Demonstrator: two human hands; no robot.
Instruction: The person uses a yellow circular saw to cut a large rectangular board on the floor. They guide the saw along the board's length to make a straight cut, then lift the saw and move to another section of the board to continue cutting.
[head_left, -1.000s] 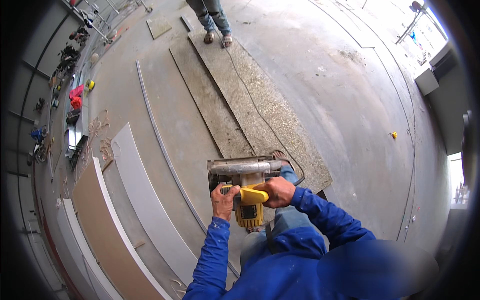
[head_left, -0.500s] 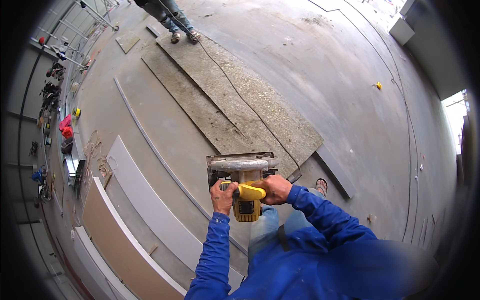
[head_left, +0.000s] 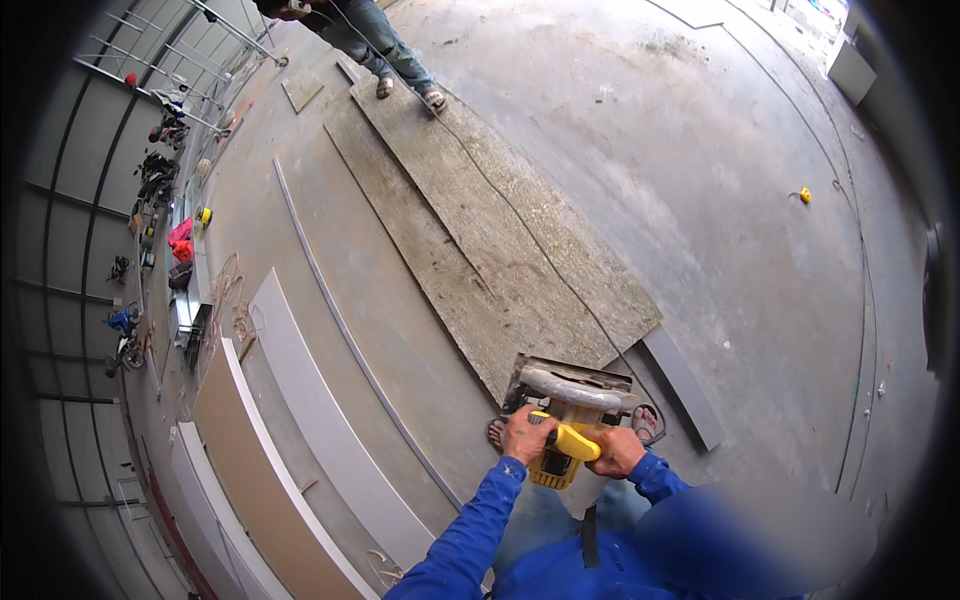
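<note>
Both hands hold a yellow circular saw with a grey, dusty blade guard and a flat base plate. My left hand is closed around the left of the saw's body, at the yellow grip. My right hand wraps the right end of the same yellow handle. A dark power cord runs along the big speckled board toward the saw. The saw hangs in front of my legs, over the near end of the board. Its blade is hidden from this view.
Another person in jeans and sandals stands at the board's far end. A grey beam pokes out by the near right corner. Long pale panels and a thin metal strip lie to the left. A yellow tool lies right.
The saw has moved right and lower in the picture, closer to my body, with both hands still on it. The floor and boards have shifted in view as my head moved.
</note>
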